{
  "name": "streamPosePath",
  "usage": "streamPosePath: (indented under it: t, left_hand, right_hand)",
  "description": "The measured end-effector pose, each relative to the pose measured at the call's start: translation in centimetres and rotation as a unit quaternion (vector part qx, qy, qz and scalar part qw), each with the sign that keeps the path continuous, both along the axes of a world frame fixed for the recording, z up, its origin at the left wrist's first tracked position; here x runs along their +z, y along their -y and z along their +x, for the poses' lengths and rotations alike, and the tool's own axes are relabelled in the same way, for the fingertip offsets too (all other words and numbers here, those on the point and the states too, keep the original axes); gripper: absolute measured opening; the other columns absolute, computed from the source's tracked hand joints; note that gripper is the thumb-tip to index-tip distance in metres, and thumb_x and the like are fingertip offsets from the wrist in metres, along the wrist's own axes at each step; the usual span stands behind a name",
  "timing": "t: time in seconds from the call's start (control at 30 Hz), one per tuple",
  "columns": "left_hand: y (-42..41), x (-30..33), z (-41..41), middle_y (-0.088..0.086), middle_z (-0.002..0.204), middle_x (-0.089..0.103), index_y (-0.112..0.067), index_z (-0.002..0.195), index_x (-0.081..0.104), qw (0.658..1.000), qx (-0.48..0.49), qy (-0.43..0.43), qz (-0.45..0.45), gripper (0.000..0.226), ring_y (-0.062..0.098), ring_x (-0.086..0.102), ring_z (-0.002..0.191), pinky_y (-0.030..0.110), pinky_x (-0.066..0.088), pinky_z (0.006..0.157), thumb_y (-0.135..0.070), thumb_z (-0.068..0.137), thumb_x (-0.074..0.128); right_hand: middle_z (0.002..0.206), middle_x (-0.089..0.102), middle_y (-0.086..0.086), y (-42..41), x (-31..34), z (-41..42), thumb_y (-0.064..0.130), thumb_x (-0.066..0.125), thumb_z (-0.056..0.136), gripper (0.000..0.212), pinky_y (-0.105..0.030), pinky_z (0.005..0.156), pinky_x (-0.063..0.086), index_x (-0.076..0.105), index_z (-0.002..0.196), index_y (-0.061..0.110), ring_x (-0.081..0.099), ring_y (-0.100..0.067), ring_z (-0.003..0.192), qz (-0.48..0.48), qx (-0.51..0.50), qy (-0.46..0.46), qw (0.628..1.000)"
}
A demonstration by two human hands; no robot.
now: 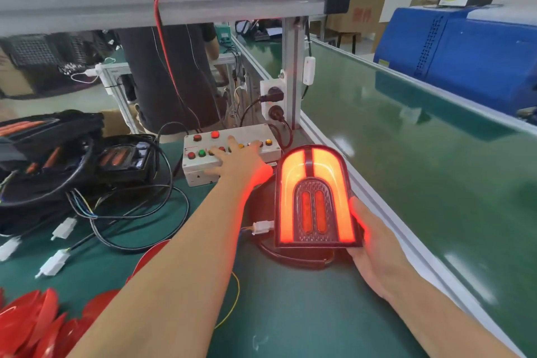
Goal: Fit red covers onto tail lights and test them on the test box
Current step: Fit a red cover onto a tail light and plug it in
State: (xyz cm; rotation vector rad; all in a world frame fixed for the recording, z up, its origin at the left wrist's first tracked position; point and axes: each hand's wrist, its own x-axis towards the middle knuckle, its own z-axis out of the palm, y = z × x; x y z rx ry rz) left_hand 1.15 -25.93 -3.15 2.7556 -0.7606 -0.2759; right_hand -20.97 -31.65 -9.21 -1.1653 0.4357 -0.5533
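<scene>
A tail light (pixel 315 197) with its red cover glows bright red and orange, tilted up towards me. My right hand (pixel 374 244) grips its right and lower edge. My left hand (pixel 236 158) lies spread on the white test box (pixel 200 166), its straight fingers pressing the row of coloured buttons. A white connector (pixel 262 227) links the light's wires at its left side. Another dark light housing (pixel 296 259) lies beneath the lit one.
Loose red covers (pixel 37 325) pile at the lower left. Black uncovered tail lights (pixel 52 154) with cables and white plugs (pixel 53 264) crowd the left. A green conveyor belt (pixel 421 160) runs along the right, behind an aluminium rail. A person stands behind the box.
</scene>
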Motion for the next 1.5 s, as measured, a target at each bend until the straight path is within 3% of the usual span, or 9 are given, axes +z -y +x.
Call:
streamPosePath:
  t: [0.2, 0.33, 0.8, 1.0, 1.2, 1.33, 1.5]
  left_hand:
    - [-0.4, -0.1, -0.2, 0.005, 0.159, -0.009, -0.046, 0.145, 0.020, 1.000, 0.001, -0.009, -0.004, 0.074, 0.047, -0.015, 0.140, 0.076, 0.012, 0.103, -0.016, 0.084, 0.048]
    - [-0.4, -0.1, -0.2, 0.006, 0.159, -0.010, -0.046, 0.146, 0.018, 1.000, -0.001, -0.007, 0.000, 0.076, 0.046, -0.016, 0.140, 0.075, 0.011, 0.103, -0.014, 0.084, 0.048]
    - [-0.2, -0.9, 0.5, 0.003, 0.159, -0.012, -0.049, 0.144, 0.020, 0.999, 0.001, 0.042, 0.026, 0.073, 0.044, -0.011, 0.142, 0.074, -0.001, 0.102, -0.024, 0.081, 0.049]
    - [-0.1, -1.0, 1.4, 0.005, 0.160, -0.001, -0.043, 0.146, 0.020, 0.987, -0.051, 0.127, 0.084, 0.068, 0.038, -0.011, 0.144, 0.073, -0.005, 0.103, -0.033, 0.083, 0.045]
    - [0.1, -0.6, 1.4, 0.011, 0.156, 0.015, -0.035, 0.138, 0.043, 0.945, -0.103, 0.277, 0.141, 0.056, 0.038, 0.000, 0.144, 0.072, -0.008, 0.103, -0.026, 0.083, 0.047]
    - [0.6, -0.1, 1.0, 0.012, 0.155, 0.018, -0.029, 0.132, 0.052, 0.935, -0.111, 0.296, 0.159, 0.049, 0.039, 0.002, 0.144, 0.072, -0.005, 0.106, -0.028, 0.083, 0.050]
    - [0.1, -0.4, 1.0, 0.013, 0.154, 0.019, -0.029, 0.135, 0.049, 0.936, -0.112, 0.296, 0.151, 0.051, 0.039, 0.006, 0.143, 0.069, 0.000, 0.109, -0.028, 0.083, 0.050]
  right_hand:
    - [0.116, 0.071, -0.006, 0.1, 0.0, -0.1, 0.047, 0.050, 0.084, 0.039, -0.031, 0.081, 0.056, 0.073, 0.110, 0.028, 0.067, -0.021, 0.109, 0.025, -0.003, 0.013, 1.000]
    - [0.116, 0.071, -0.007, 0.2, -0.1, -0.2, 0.045, 0.048, 0.086, 0.039, -0.038, 0.087, 0.049, 0.073, 0.110, 0.026, 0.067, -0.021, 0.109, 0.044, -0.011, 0.012, 0.999]
    - [0.120, 0.069, -0.006, -0.1, 0.3, -0.3, 0.044, 0.049, 0.085, 0.044, -0.034, 0.087, 0.049, 0.069, 0.116, 0.020, 0.066, -0.019, 0.111, 0.047, -0.004, 0.006, 0.999]
    - [0.121, 0.069, -0.005, 0.0, 0.4, -0.3, 0.045, 0.049, 0.086, 0.044, -0.033, 0.087, 0.049, 0.068, 0.118, 0.020, 0.065, -0.020, 0.113, 0.043, 0.004, 0.003, 0.999]
    - [0.113, 0.072, -0.005, 0.0, 0.4, -0.1, 0.047, 0.053, 0.083, 0.038, -0.032, 0.082, 0.051, 0.074, 0.107, 0.027, 0.068, -0.019, 0.105, 0.033, -0.006, -0.010, 0.999]
    - [0.111, 0.073, -0.004, 0.1, 0.6, -0.1, 0.045, 0.053, 0.082, 0.036, -0.030, 0.081, 0.051, 0.075, 0.104, 0.027, 0.069, -0.017, 0.103, 0.035, -0.003, -0.010, 0.999]
    - [0.109, 0.074, -0.003, 0.1, 0.9, -0.1, 0.044, 0.052, 0.085, 0.034, -0.036, 0.087, 0.046, 0.076, 0.103, 0.027, 0.070, -0.015, 0.100, 0.035, 0.006, -0.026, 0.999]
